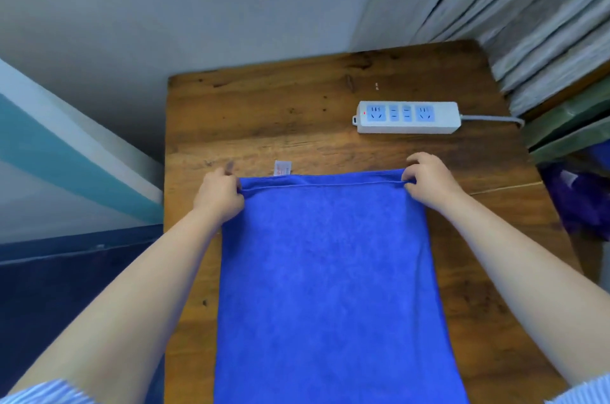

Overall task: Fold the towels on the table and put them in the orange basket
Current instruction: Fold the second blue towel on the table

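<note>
Left hand: the left hand (219, 194) pinches the far left corner of the blue towel (330, 271), fingers curled over the hemmed edge.
Right hand: the right hand (425, 177) pinches the far right corner the same way, so the far edge is drawn straight between the two hands.
Towel: it lies flat and lengthwise on the wooden table (264, 106), its far edge near the middle of the tabletop and its near end running out of view at the bottom; a small white label (282, 168) sticks out past the far hem, close to the left hand.
Folds so far: I cannot tell whether this is a single layer or already doubled; it looks spread out smooth, with no visible crease.
Basket: no orange basket is in view, and no folded towel either.
Other cloth: something purple (581, 199) lies off the table's right edge; whether it is another towel is unclear.
Bystander: a white power strip (407, 117) sits on the table beyond the towel, well apart from it.
Progress: early, by my reading; folding this towel and putting it in the basket are both left to do.
</note>
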The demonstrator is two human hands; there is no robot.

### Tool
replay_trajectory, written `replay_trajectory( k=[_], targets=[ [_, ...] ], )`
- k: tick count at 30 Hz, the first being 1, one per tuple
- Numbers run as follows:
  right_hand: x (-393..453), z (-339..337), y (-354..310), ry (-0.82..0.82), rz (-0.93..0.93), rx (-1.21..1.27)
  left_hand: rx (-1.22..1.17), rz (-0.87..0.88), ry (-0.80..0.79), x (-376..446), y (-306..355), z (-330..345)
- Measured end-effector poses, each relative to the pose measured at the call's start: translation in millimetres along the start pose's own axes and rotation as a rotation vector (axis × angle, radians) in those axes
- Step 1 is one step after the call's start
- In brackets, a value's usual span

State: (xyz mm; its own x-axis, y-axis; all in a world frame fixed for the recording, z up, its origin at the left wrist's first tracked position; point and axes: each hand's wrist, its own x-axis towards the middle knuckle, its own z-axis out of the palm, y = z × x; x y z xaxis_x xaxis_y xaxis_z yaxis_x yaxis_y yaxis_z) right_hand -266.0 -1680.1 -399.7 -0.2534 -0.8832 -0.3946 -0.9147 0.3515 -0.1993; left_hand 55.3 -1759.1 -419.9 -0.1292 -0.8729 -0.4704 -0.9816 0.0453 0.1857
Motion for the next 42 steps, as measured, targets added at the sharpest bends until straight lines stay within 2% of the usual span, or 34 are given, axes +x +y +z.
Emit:
replay_trajectory(
  k=[5,9,15,20,24,28,31,33,34,36,39,42],
  targets=[
    [7,-15,-4,-0.198,-0.14,0.0,-0.038,0.081,-0.111,4,-1,-14],
    [12,-28,-10,-0.264,-0.165,0.003,-0.116,0.109,-0.162,0,4,-30],
    [5,-37,0,-0.256,-0.135,0.079,-0.286,0.044,-0.121,-12,-4,-48],
    [-7,-53,1,-0.234,-0.06,0.134,-0.334,0.02,-0.06,-25,-8,-52],
    [-18,-75,-4,-0.241,-0.074,0.123,-0.299,0.053,-0.01,-38,-10,-65],
    [-34,-102,-18,-0.236,-0.15,-0.053,-0.131,0.143,0.043,-53,-8,-89],
    [-44,-128,-29,-0.112,-0.184,-0.063,0.104,0.189,0.066,-63,2,-118],
    [-55,-149,-40,0.015,-0.178,-0.084,0.212,0.164,0.149,-76,14,-145],
    [-56,-158,-46,0.079,-0.152,-0.126,0.195,0.131,0.213,-80,21,-158],
    [-65,-178,-60,0.229,-0.108,-0.17,0.011,0.068,0.373,-93,32,-186],
    [-84,-206,-78,0.514,-0.113,-0.086,-0.27,0.034,0.627,-115,39,-215],
    [-103,-215,-95,0.809,-0.198,0.039,-0.273,0.091,0.711,-134,48,-223]
  ],
)
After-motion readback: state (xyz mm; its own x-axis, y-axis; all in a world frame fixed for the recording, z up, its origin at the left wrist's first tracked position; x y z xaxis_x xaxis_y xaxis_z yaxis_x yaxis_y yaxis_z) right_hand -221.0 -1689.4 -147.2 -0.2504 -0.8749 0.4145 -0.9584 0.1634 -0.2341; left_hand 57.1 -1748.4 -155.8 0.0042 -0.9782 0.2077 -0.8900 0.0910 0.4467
